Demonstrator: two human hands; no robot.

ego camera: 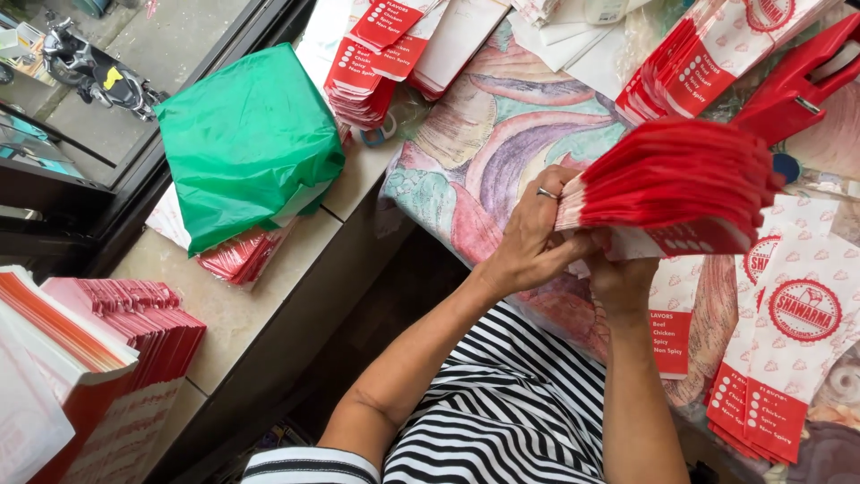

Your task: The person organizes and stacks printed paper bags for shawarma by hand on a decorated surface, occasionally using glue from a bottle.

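A single head-worn camera is looking steeply down from close above the table (502,134), facing forward over the person's striped chest, taking in the counter (260,305) and window at left.

Bright even daylight, soft shadows, slight glare on green bag (246,134), sharp focus, mild edge distortion.

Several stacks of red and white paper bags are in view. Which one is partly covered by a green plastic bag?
The stack of paper bags on the tiled ledge at left: only it lies under the green plastic bag.
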